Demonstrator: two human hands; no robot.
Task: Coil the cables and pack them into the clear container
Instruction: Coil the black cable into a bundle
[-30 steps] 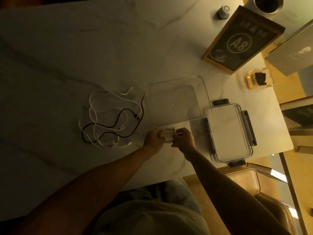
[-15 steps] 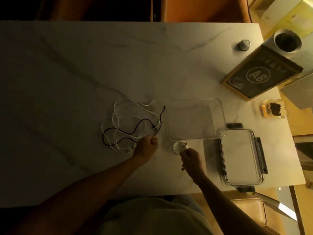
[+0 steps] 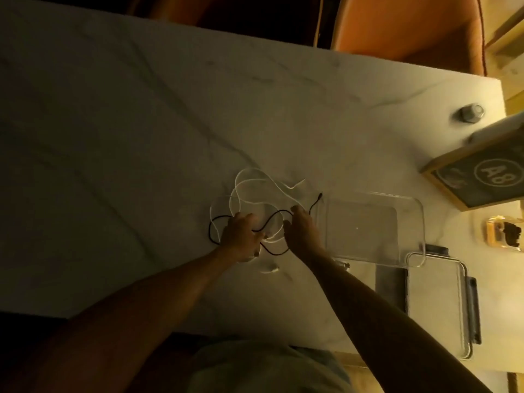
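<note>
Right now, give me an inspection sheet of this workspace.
Surface: pale marble table, dimly lit.
Job's things: clear container open, looks empty; its lid lies beside it.
Clutter: A8 sign, small knob-like object, amber block.
Grip: left hand and right hand both down in the cable tangle; hold unclear.
Cables: white cables and black cable loose, tangled.
Surroundings: orange chair.

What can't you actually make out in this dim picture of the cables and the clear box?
All in the head view:
- Left hand and right hand: seen from the back, so any grip on the cables is hidden.
- White cables: tangled and blurred, so their number is unclear.
- Black cable: partly hidden under the hands.
- Clear container: dim; its contents cannot be told.
- A8 sign: cut off by the right edge.
</note>
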